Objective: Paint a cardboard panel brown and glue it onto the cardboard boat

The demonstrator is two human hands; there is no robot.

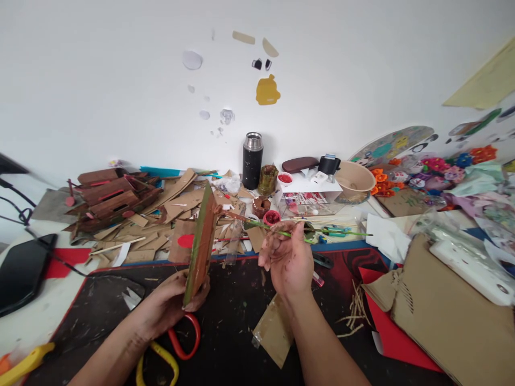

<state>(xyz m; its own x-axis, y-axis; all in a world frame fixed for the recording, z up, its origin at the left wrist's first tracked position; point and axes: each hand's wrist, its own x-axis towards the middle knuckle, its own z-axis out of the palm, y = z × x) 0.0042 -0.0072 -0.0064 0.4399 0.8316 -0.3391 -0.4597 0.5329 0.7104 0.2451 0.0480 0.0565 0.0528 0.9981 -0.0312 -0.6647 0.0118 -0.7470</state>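
Up on the left, a flat brown panel with a green edge [200, 244] is being gripped, tilted upright, by the left hand [173, 300]; to its right, a slim green-and-brown paintbrush [257, 224] is pinched in the right hand [287, 257], its tip aimed at the panel's right face, though contact cannot be made out. The hands are held apart, above a dark red-edged mat [229, 338]. The far side is closed off by a white wall [129, 80]. Behind the panel, a heap of tan cardboard scraps [177, 206] is partly hidden, flanked at far left by a reddish-brown cardboard model [112, 201]. Farther back, a black silver-necked flask [252, 166] is seen; near the left forearm, red-and-yellow-handled scissors [197, 328] are partly covered.
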